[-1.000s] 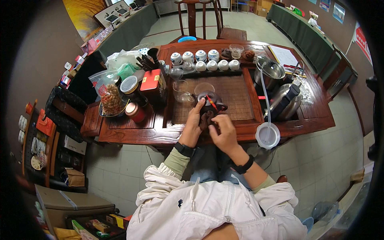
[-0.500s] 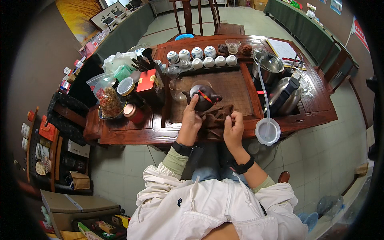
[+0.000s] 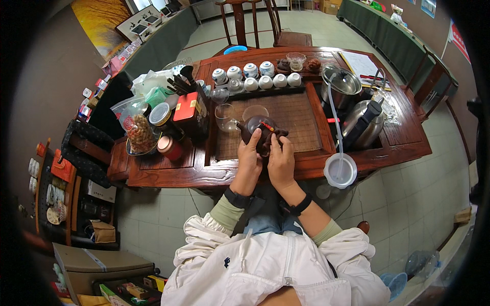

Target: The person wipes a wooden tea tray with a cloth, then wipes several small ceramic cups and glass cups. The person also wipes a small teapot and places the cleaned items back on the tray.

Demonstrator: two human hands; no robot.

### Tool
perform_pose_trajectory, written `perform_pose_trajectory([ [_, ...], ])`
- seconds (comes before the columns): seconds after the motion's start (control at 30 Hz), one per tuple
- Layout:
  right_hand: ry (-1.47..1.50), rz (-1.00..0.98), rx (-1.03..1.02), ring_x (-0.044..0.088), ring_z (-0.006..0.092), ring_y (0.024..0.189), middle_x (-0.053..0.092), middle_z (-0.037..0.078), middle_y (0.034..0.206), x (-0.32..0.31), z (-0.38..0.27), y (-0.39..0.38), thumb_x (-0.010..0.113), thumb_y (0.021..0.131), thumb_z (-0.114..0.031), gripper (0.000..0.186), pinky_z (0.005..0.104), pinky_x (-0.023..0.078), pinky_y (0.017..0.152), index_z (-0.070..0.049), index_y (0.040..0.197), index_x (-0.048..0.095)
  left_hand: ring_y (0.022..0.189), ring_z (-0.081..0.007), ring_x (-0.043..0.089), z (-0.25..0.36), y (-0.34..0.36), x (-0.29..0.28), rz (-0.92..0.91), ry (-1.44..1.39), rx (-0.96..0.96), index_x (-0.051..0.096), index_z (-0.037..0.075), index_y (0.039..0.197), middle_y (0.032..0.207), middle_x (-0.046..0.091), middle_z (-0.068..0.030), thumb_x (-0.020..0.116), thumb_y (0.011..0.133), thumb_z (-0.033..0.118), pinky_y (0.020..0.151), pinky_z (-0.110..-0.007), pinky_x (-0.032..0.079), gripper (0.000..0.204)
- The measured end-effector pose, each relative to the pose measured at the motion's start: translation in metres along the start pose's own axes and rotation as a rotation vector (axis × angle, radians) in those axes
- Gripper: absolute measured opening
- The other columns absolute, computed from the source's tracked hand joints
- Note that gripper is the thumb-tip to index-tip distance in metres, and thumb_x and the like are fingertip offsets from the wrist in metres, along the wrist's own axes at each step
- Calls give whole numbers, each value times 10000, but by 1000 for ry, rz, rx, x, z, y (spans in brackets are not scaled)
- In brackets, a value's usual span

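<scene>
A dark brown clay teapot [image 3: 252,127] with a red cord at its lid is held over the front of the tea tray [image 3: 301,120]. My left hand [image 3: 248,162] grips it from the near side, thumb up along its body. My right hand [image 3: 281,162] has a dark brown cloth [image 3: 266,148] bunched under its fingers and presses it against the pot's right side. Part of the cloth is hidden behind my fingers. Just left of the pot stands a glass pitcher [image 3: 225,118], and a round glass piece [image 3: 255,111] sits behind it.
Rows of white cups [image 3: 265,82] and blue-patterned cups [image 3: 250,70] line the tray's back. To the left are a red-topped tin [image 3: 188,106], jars and a bag of nuts [image 3: 139,133]. A steel kettle [image 3: 365,122], a pot [image 3: 342,84] and a hose-fed plastic container [image 3: 340,170] stand right.
My right hand has moved left and up, bringing the cloth from below the teapot onto its right side. The teapot has shifted slightly left in my left hand.
</scene>
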State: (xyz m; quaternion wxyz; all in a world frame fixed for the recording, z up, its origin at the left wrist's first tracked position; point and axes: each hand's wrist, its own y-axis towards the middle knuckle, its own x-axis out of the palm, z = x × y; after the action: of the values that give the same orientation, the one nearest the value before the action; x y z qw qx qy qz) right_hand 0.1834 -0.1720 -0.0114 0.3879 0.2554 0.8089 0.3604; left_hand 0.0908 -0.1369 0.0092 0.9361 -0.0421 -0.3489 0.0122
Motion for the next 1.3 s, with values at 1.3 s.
perform_pose_trajectory([
  [1.3, 578, -268, 217, 436, 372, 1167, 407, 191, 1260, -20, 35, 16, 635, 815, -143, 240, 422, 382, 980, -13, 991, 535, 1018, -243, 595, 12, -9, -11, -117, 22, -158, 395, 126, 1167, 1141, 540, -99, 684, 865, 221, 813, -496, 550, 428],
])
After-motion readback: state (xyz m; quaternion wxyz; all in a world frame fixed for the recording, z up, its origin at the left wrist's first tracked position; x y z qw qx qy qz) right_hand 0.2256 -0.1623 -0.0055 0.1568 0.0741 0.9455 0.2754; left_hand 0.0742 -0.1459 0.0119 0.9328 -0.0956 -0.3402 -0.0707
